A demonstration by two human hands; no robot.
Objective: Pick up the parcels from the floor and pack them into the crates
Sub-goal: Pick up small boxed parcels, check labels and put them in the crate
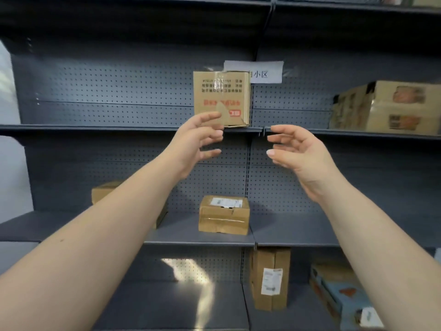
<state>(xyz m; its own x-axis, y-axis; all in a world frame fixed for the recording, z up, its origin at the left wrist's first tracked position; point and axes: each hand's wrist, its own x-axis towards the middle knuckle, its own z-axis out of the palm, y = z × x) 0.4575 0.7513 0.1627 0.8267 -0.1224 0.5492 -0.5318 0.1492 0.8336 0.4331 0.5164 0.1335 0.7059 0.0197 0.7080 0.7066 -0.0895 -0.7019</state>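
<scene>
A brown cardboard parcel with upside-down print stands on the upper shelf of a grey metal rack. Both my arms are raised toward it. My left hand is just below and in front of its lower left corner, fingers spread and relaxed, holding nothing. My right hand hovers lower right of the parcel, apart from it, fingers loosely curved and empty. A gap of bare shelf edge shows between the two hands.
A big printed carton sits at the upper right. The middle shelf holds a taped box and another box behind my left arm. Below stand an upright labelled box and a blue-topped carton. A paper sign hangs behind.
</scene>
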